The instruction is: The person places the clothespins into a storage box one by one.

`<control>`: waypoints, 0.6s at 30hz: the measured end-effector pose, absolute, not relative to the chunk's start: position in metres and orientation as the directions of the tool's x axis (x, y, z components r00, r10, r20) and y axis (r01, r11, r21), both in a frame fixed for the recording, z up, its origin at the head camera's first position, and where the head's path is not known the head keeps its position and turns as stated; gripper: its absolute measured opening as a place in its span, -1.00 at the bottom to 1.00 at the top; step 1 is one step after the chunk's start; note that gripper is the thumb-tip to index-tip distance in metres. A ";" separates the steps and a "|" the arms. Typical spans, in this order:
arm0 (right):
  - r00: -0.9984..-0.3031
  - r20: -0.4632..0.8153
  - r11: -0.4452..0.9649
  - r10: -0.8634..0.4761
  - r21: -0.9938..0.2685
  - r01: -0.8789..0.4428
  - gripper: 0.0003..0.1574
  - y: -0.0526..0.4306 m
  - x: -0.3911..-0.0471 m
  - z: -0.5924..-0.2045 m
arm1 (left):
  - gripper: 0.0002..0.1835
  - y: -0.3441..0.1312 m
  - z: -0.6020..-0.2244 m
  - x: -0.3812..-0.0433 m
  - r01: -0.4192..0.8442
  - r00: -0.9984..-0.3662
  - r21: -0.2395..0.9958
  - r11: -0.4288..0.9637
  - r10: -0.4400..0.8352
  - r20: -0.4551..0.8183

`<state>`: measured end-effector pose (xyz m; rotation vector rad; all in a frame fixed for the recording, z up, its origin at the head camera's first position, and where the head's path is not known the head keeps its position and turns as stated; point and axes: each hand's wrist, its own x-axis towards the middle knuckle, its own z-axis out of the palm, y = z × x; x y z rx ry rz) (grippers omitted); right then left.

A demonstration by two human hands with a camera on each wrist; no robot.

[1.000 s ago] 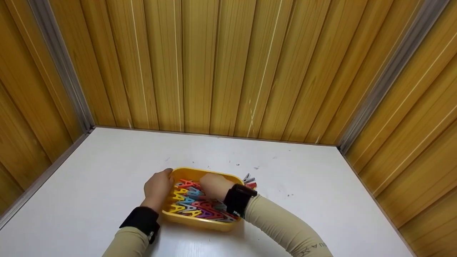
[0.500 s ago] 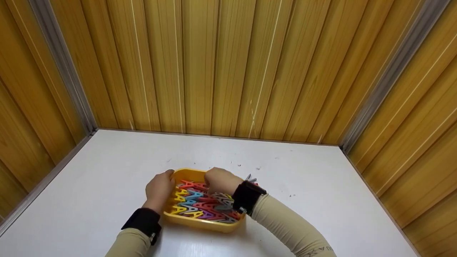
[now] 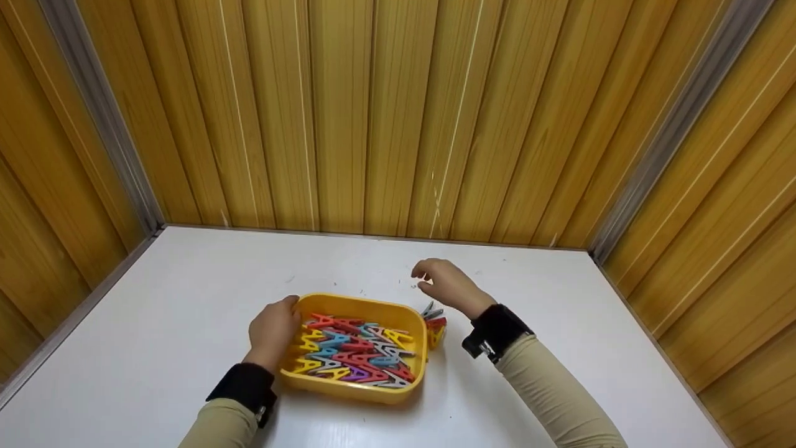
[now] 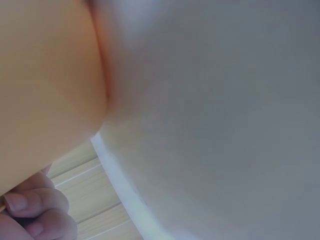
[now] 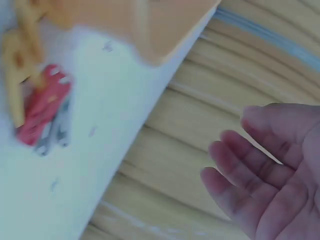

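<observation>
A yellow plastic tray (image 3: pixel 349 393) stands on the white table, full of clothespins (image 3: pixel 357 359) in red, yellow, blue, grey and purple. My left hand (image 3: pixel 273 330) grips its left rim; in the left wrist view the curled fingers (image 4: pixel 52 200) show at the lower left. Beyond the tray's far right corner, my right hand (image 3: pixel 451 286) is raised above the table, holding nothing. Its fingers are relaxed and apart in the right wrist view. Just right of the tray lie a few loose clothespins: a grey one (image 3: pixel 430 311), a red one (image 5: pixel 47 102) and yellow ones (image 5: pixel 17 70).
The white tabletop (image 3: pixel 528 373) extends around the tray and carries small dark specks. Wood-patterned panels (image 3: pixel 348 124) enclose it at the back and on both sides, with grey metal posts at the corners.
My right hand has come up out of the tray and moved right, past its far right corner, uncovering the clothespins there. The left hand has stayed on the rim.
</observation>
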<state>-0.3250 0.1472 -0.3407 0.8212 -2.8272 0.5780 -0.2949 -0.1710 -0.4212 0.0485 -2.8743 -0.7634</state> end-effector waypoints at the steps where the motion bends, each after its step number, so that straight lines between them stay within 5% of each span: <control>1: -0.845 0.228 0.781 -0.484 -0.322 -0.535 -0.77 0.152 -0.326 -0.346 | -0.56 -0.171 -0.421 -0.295 0.009 -0.986 0.495 0.869 -0.074 0.148; 18: -0.900 0.056 0.849 -0.433 -0.310 -0.428 -0.76 0.165 -0.348 -0.422 | -0.55 -0.180 -0.429 -0.290 -0.013 -0.992 0.510 0.860 -0.075 0.102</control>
